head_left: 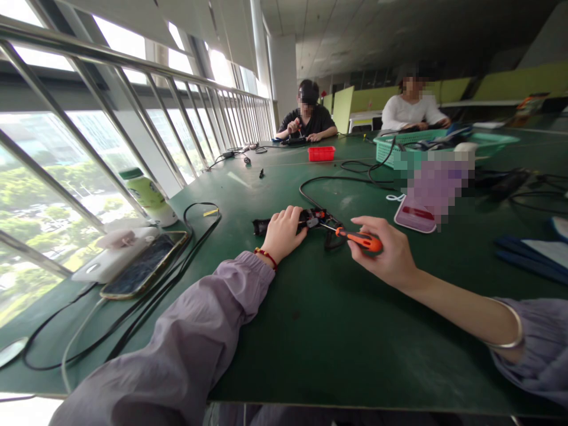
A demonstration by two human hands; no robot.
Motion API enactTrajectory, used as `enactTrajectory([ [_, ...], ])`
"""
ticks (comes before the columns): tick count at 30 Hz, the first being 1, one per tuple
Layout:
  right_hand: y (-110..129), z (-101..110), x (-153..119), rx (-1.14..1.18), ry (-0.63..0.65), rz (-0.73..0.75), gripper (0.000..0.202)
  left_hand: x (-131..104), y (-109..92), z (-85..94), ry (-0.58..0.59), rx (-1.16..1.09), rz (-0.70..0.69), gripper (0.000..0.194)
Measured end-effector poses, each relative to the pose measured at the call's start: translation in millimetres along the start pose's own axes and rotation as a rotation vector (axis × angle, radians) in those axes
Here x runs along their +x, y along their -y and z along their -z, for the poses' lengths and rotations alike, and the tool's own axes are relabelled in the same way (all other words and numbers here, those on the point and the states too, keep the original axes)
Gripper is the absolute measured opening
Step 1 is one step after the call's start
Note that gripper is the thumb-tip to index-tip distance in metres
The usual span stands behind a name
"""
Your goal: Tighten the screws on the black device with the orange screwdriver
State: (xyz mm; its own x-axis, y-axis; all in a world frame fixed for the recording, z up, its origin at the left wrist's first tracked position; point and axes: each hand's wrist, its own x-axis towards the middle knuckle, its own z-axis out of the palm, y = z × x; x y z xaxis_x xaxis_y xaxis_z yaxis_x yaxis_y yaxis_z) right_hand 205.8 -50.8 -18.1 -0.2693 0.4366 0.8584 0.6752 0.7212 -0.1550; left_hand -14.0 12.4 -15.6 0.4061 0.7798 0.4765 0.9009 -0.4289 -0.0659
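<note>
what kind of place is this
Likely a workshop set up in an open office: low green partitions, a shared green table with plastic baskets, and a screwdriver in use.

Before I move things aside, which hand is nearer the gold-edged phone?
Left. The left hand rests on the black device, right of the phone; the right hand is farther right, holding the orange screwdriver.

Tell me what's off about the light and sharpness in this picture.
Head view: the windows are washed out, while the ceiling is dim; the near table is dark, with pale glare farther back; the railing fans out, likely wide-lens stretch; blocky pixels cover much of the purple item; the left hand and screwdriver look fairly clear, the distant red basket softer.
</note>
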Motion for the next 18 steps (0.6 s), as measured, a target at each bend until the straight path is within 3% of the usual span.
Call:
enactTrajectory([
  [4,-1.3,-0.9,0.3,0.005,-0.101,0.051,0.043,0.1,0.1,-0.1,0.002,-0.002,-0.001,0.036],
  [9,1.8,0.4,1.8,-0.036,0.018,0.053,0.024,0.2,0.3,-0.3,-0.002,0.004,0.0,0.036],
  [15,1.0,0.7,2.9,0.012,-0.068,0.081,0.037,-0.1,0.3,-1.2,-0.015,0.006,-0.003,0.036],
  [18,0.9,0.6,2.5,-0.01,-0.01,0.071,0.028,-0.4,0.5,-1.5,-0.012,0.003,-0.009,0.036],
])
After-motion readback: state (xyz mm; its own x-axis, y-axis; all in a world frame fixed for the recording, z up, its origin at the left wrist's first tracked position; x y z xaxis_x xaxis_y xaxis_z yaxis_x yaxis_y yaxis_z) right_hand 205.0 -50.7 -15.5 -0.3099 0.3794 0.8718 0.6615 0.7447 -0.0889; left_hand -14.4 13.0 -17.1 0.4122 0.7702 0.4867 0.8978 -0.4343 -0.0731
